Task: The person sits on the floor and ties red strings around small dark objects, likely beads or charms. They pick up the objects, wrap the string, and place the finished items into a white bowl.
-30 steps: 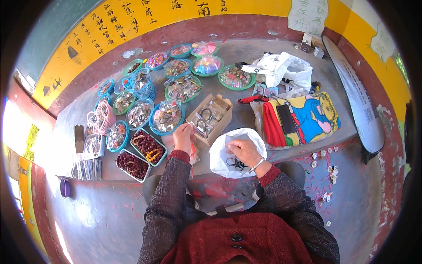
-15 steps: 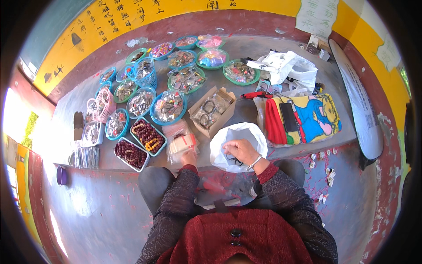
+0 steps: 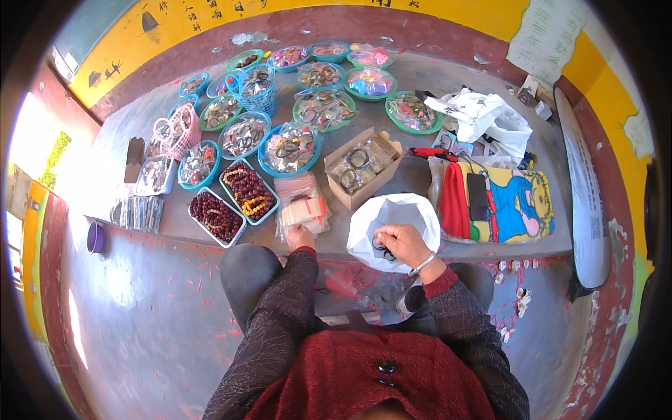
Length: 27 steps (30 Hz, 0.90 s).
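My right hand (image 3: 404, 243) is over the mouth of a white plastic bag (image 3: 360, 241), its fingers pinched on a thin black loop of cord (image 3: 381, 246), possibly a hair tie. Part of that loop is hidden by the fingers. At the platform's near edge, my left hand (image 3: 301, 237) has its fingers closed at the lower end of a pile of clear plastic bags (image 3: 296, 185). A pale stack with red edges (image 3: 308, 208) lies on that pile. Just beyond the white bag, a cardboard box (image 3: 357, 199) holds bagged dark loops.
Trays of dark red beads (image 3: 215, 217) stand left of my left hand. Several baskets of bagged trinkets (image 3: 289, 149) spread behind. At right lie a colourful folded cloth (image 3: 518, 203) with a black phone (image 3: 478, 197) and white carrier bags (image 3: 483, 119). White scraps (image 3: 523, 302) litter the floor.
The whole view has shifted, so the platform's things appear farther right. My right hand stays at the white bag with the black loop; my left hand stays at the clear bags.
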Available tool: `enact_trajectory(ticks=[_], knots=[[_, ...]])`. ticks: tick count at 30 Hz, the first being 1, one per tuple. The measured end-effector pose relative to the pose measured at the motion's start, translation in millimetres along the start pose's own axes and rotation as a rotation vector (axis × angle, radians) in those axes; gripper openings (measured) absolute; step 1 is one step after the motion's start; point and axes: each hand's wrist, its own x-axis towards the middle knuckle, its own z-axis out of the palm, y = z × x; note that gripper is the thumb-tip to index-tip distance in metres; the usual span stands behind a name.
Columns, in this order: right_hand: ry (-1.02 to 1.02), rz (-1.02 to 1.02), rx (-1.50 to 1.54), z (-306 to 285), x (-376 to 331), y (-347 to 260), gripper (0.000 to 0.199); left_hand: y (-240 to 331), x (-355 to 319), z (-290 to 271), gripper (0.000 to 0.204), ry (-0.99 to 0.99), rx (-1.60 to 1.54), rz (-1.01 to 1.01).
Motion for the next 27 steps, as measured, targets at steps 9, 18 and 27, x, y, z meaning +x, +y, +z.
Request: enact_trajectory(ticks=[9, 18, 27], knots=[[-0.045, 0.046, -0.029, 2.8, 5.5, -1.0, 0.023, 11.1, 19.0, 7.4, 0.052, -0.046, 0.531, 0.319], [-0.087, 0.069, -0.009, 9.7, 6.5, -5.2, 0.022, -20.9, 22.2, 24.9, 0.04, -0.061, 0.559, 0.475], [-0.081, 0.043, -0.034, 6.6, 5.2, -2.3, 0.021, -5.3, 19.7, 8.9, 0.038, 0.228, 0.399, 0.448]])
